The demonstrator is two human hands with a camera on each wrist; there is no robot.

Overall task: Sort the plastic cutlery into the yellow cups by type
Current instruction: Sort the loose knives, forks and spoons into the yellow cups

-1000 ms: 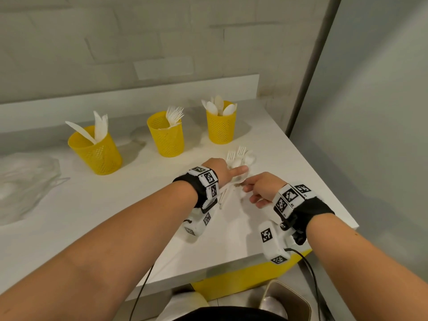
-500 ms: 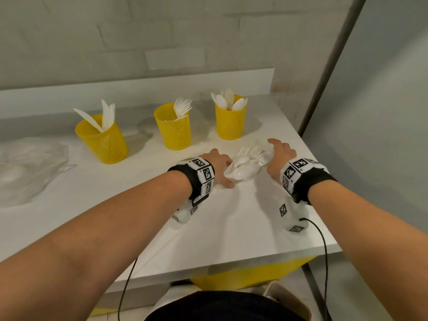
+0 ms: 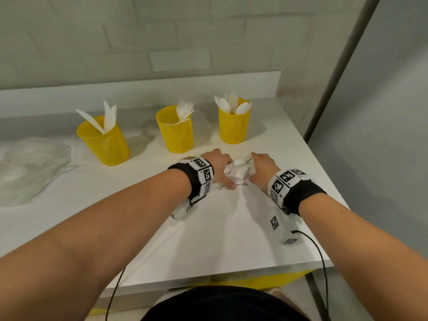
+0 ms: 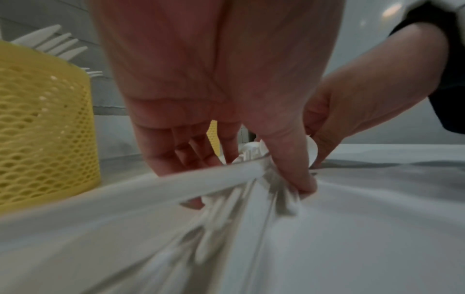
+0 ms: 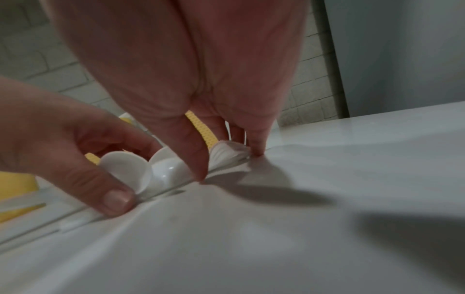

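Three yellow mesh cups stand in a row at the back of the white table [image 3: 208, 239]: the left cup [image 3: 104, 140] holds knives, the middle cup [image 3: 175, 133] forks, the right cup [image 3: 234, 126] spoons. A small pile of white cutlery [image 3: 239, 171] lies in front of the cups. My left hand [image 3: 220, 170] grips its left side, thumb and fingers curled round the handles [image 4: 176, 185]. My right hand [image 3: 261, 167] pinches its right side, thumb and fingers straddling the spoon bowls [image 5: 166, 169] and fork heads [image 5: 229, 153].
A crumpled clear plastic bag [image 3: 30, 167] lies at the table's left. The table's right edge [image 3: 324, 172] runs close beside my right wrist, with a grey panel [image 3: 382, 135] beyond it. A low white ledge [image 3: 139, 89] backs the cups. A cable [image 3: 322, 258] hangs from my right wrist.
Both hands moved away from the front edge toward the cups and closed in on the pile from both sides, bunching the cutlery together between them.
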